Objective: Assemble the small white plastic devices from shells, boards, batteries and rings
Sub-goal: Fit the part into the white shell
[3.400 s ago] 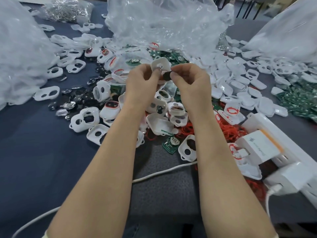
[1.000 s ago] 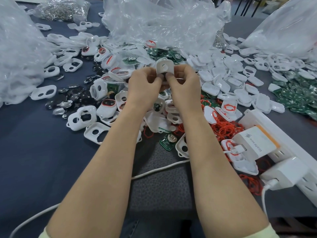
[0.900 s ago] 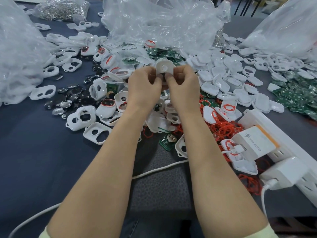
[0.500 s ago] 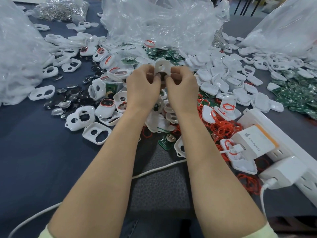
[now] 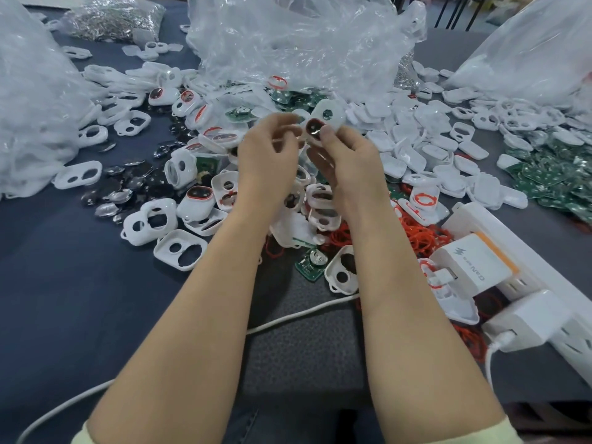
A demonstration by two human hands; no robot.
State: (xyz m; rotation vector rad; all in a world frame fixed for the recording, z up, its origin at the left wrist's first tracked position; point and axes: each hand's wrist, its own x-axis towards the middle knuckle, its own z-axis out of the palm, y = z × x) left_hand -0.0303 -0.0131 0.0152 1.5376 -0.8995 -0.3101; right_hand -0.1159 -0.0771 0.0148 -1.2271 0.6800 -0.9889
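Note:
My right hand [image 5: 349,161] pinches a small white shell [image 5: 331,111] above the heap, its thumb beside a dark round disc [image 5: 314,127] set in the shell. My left hand [image 5: 266,161] is blurred just to the left. Its fingers are loosely curled and the forefinger tip reaches the shell's left edge. Nothing shows between its fingers. Loose white shells [image 5: 181,249], red rings [image 5: 423,238], a green board with a battery [image 5: 312,264] and dark round discs [image 5: 134,184] lie on the dark table under and around my hands.
Clear plastic bags [image 5: 288,36] stand at the back, left and right. White covers [image 5: 416,123] and green boards [image 5: 551,174] spread to the right. A white power strip [image 5: 499,225] with chargers [image 5: 474,267] sits at the right edge. A white cable [image 5: 288,315] crosses under my forearms.
Both hands pinched the shell together half a second ago. Now it is turned to show the dark disc, held by my right hand, and my left hand has drawn slightly left.

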